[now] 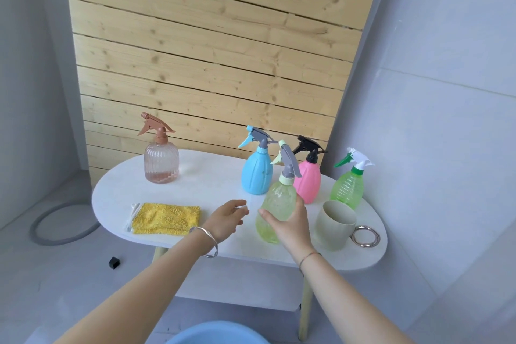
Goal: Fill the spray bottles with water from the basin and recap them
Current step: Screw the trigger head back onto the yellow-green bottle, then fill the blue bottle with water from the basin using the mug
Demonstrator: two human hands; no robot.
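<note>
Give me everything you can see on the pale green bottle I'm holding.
The pale green bottle is see-through, textured plastic, with a grey spray head and pale green trigger screwed on. It stands nearly upright at the front of the white table, ahead of the blue bottle and pink bottle. The right hand grips its body; the left hand hovers open beside it, apart. Water level unclear.
</note>
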